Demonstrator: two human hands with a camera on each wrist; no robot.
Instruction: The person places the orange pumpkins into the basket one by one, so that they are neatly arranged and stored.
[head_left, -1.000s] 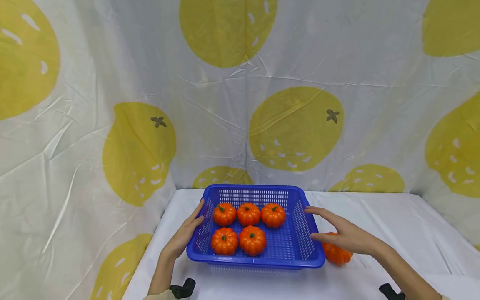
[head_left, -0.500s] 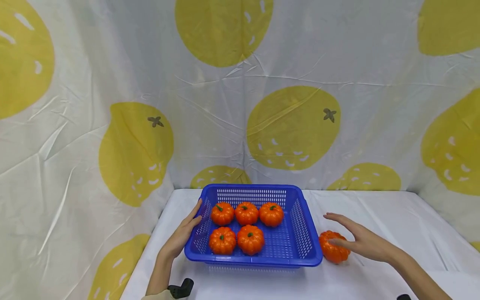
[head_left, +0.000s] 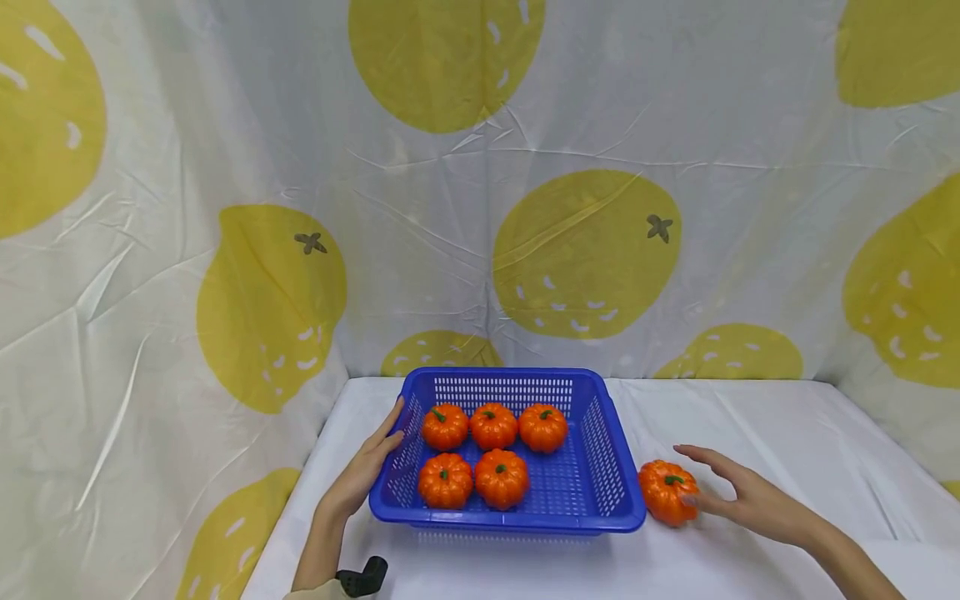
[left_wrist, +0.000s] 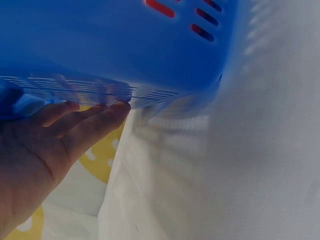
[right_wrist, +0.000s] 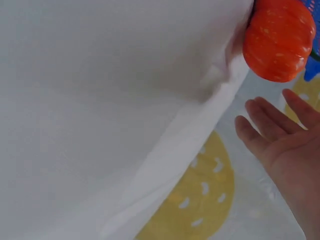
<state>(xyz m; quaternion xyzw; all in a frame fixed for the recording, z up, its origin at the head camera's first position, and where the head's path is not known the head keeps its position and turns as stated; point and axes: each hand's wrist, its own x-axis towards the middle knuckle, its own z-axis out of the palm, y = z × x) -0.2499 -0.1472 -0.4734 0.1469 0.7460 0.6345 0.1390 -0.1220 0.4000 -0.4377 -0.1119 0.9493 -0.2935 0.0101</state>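
Note:
A blue plastic basket [head_left: 517,522] with perforated walls stands on the white cloth. Inside lie several small orange pumpkins, three in the back row, among them a pumpkin [head_left: 493,427], and two in the front row. My left hand [head_left: 358,475] rests against the basket's left side; in the left wrist view its extended fingers [left_wrist: 97,130] touch the wall. Outside the basket, by its right wall, sits one more pumpkin [head_left: 666,493] with a green stem. My right hand [head_left: 761,502] is just right of it, fingers spread and empty; the right wrist view shows a gap between fingertips and pumpkin [right_wrist: 279,40].
White cloth [head_left: 780,425] covers the table and extends to the right of the basket. A curtain [head_left: 420,275] printed with yellow lemons hangs behind and at both sides. A black strap device [head_left: 363,577] is on the left wrist.
My right hand has moved away from the basket's right rim, rightward past the outside pumpkin, uncovering it. The left hand has stayed at the basket, which shows no clear movement.

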